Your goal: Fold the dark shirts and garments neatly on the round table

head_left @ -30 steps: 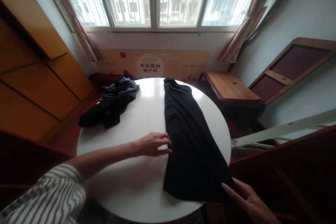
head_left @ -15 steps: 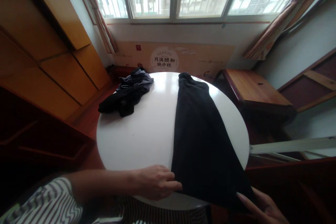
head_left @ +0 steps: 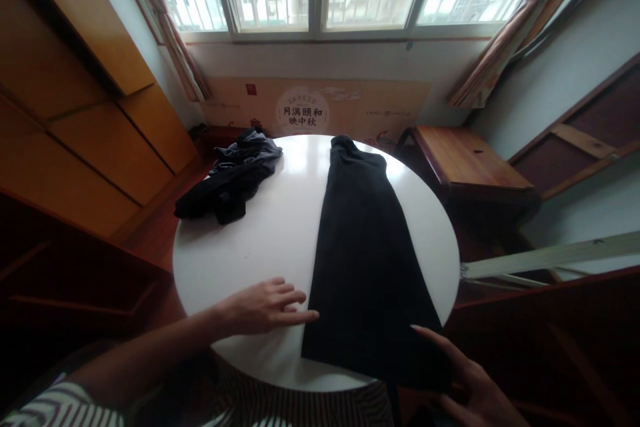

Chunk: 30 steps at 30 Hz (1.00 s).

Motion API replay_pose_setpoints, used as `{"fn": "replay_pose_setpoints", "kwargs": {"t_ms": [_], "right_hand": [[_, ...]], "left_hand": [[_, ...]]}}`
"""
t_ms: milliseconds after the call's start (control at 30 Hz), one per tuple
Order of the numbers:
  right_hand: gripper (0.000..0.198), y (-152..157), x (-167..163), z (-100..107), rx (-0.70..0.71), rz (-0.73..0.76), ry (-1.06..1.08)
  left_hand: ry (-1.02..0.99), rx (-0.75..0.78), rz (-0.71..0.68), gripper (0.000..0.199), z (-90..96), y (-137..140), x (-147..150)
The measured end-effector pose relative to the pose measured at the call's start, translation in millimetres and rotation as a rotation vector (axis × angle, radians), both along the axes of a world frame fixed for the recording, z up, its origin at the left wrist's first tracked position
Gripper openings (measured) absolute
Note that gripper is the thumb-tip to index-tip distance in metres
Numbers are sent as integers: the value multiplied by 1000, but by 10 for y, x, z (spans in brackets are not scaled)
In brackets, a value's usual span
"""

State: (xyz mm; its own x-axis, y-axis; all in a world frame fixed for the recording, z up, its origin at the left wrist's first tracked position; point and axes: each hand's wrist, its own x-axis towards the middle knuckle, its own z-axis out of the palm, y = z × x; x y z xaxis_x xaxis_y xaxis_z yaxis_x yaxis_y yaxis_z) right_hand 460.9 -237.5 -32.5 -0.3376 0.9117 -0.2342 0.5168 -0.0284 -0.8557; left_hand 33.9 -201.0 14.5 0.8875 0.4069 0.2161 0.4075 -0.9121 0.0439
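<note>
Although hanging past the near right edge at the wide hem, long black garment (head_left: 365, 253), trouser-like in outline, laid flat along the right half of the round white surface (head_left: 270, 240), narrow end at the far edge. Left hand (head_left: 263, 307) above the surface toward the near edge, fingers released: index outstretched, tip at the garment's left side, others loosely curled. Right hand (head_left: 467, 377) at the near right edge, one fingertip laid on the cloth near the hem; impossible to tell grasping from resting. At the far left edge, crumpled heap of black and grey clothes (head_left: 227, 180).
</note>
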Motion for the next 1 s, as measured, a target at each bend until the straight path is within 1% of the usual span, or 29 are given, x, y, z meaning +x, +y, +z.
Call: {"fn": "replay_pose_setpoints", "kwargs": {"t_ms": [67,133,200,267,333,467,533,600,667,733,800,900,1000], "right_hand": [[68,4,31,-37,47,46,-76],[67,17,47,-52,66,89,-114],[63,31,62,-52,78,117,-133],[59,37,82,-49,93,127,-133],[57,29,100,-51,103,142,-134],[50,-32,76,-42,112,214,-168],[47,-70,32,-12,128,276,-179],[48,-97,-22,50,136,317,-184],[49,-107,-77,145,132,328,-187],[49,-102,-125,256,121,337,-179],[49,-91,-160,347,116,352,-162],[50,-85,-183,367,125,359,-149],[55,-99,-180,250,150,313,-173]], "left_hand": [[33,112,-14,50,30,188,-11],[53,170,-80,46,30,322,28],[58,199,-144,35,0,391,86],[49,208,-175,22,-57,403,130],[24,208,-176,11,-128,373,134],[-53,145,-147,11,-231,236,13],[-76,115,-128,8,-224,151,-79],[-84,113,-107,7,-173,67,-156],[-83,107,-104,15,-100,-8,-200],[-77,89,-128,28,-39,-66,-207],[-78,82,-159,34,-20,-103,-189],[-144,104,-181,21,-73,-132,-161],[-195,110,-167,11,-150,-160,-160]]}}
